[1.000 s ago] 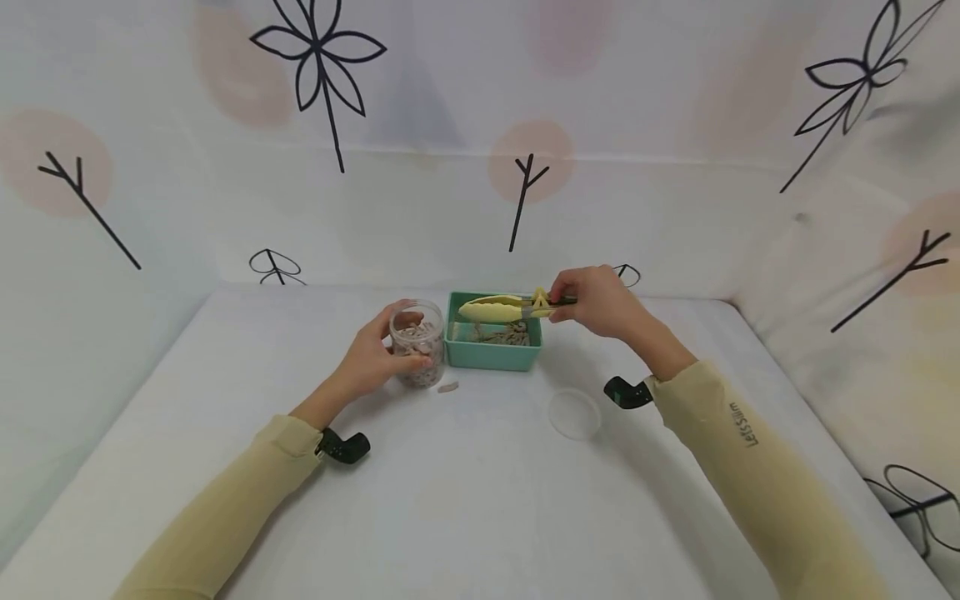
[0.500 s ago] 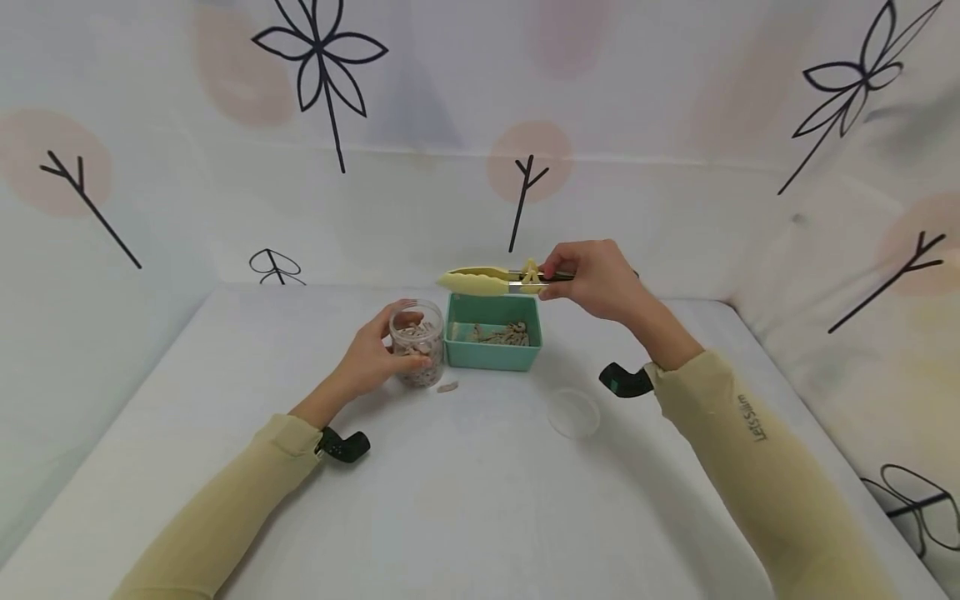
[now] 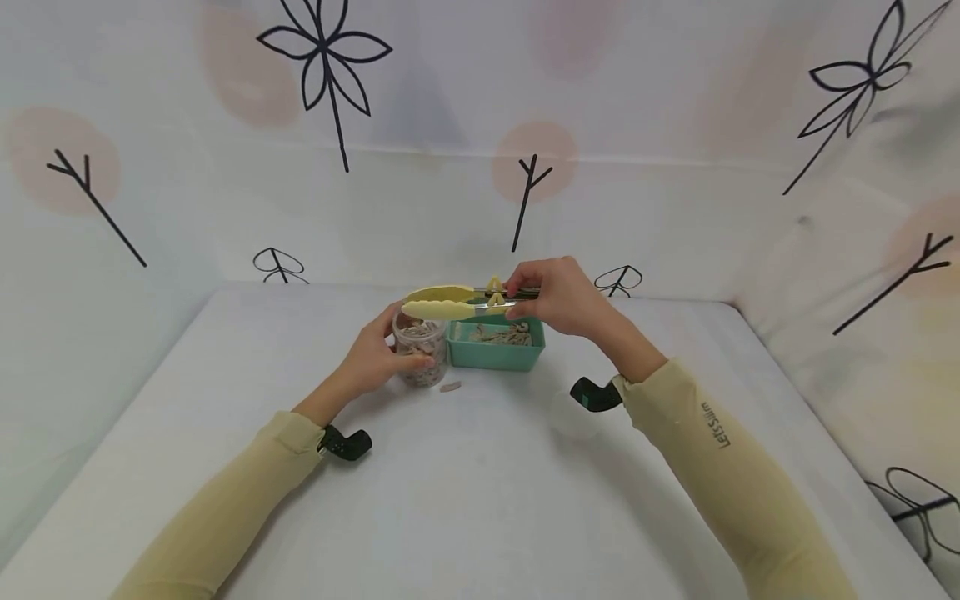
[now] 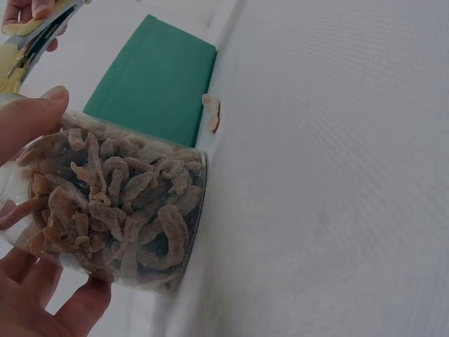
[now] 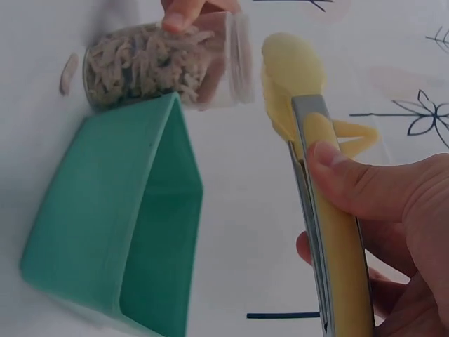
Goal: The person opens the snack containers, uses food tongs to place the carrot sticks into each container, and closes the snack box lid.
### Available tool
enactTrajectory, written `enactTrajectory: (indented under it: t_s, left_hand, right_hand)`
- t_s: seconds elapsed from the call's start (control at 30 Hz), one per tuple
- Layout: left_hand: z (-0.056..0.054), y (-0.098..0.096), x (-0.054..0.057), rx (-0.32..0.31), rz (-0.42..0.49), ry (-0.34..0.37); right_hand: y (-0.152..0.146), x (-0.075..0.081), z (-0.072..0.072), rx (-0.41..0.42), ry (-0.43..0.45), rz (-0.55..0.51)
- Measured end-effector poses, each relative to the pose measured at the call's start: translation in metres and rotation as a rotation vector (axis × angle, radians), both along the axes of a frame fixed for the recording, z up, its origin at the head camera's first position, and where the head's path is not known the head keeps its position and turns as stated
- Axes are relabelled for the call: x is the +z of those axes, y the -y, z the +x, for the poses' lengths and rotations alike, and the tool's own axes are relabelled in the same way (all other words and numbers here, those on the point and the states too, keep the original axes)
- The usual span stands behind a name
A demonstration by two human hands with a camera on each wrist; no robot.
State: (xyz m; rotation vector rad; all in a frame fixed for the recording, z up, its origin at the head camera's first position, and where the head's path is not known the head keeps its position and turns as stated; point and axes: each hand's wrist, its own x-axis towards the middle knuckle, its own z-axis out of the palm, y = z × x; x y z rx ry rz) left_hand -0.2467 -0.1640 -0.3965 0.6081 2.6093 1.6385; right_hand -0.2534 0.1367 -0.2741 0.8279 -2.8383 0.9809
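Note:
My left hand [image 3: 367, 358] grips a clear plastic jar [image 3: 422, 358] standing at the back of the table. Brownish, wrinkled dried strips [image 4: 126, 203] fill much of the jar. With my right hand [image 3: 558, 296] I hold a pair of yellow-tipped tongs [image 5: 326, 210] by their handles, thumb on one arm. In the head view the tong tips overlap the jar's mouth, and the right wrist view shows them just beyond its rim. A green rectangular box [image 3: 495, 358] beside the jar holds several similar strips [image 3: 504, 335]. The tongs and hand cover part of its back rim.
One loose strip [image 3: 450, 387] lies on the white table [image 3: 465, 500] before the jar and box. A clear round lid [image 3: 573, 417] lies right of them, partly behind the right wrist's black camera [image 3: 596, 394]. A patterned cloth wall [image 3: 420, 217] rises behind.
The tongs first rose above the green box, then moved left to the jar's mouth, their tips spreading wider. My left hand and the jar have stayed in place.

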Motion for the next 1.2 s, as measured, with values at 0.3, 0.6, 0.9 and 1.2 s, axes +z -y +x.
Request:
enactTrajectory:
  t_s: [0.3,0.6,0.9,1.2]
  left_hand:
    - [0.007,-0.002,0.009,-0.022,0.036,0.009]
    - [0.021,-0.007,0.028,-0.034,0.043,0.018]
    - [0.024,-0.007,0.031,-0.022,0.039,0.036]
    - [0.009,-0.003,0.013,-0.013,0.034,0.044]
  right_hand:
    - [-0.019,-0.007,0.002,-0.056,0.006,0.005]
    - [-0.088,-0.038,0.003,-0.235,-0.03,0.011]
    - [-0.165,-0.08,0.024,-0.426,-0.032,0.061]
    - [-0.207,-0.118,0.037,-0.484,0.028,0.118]
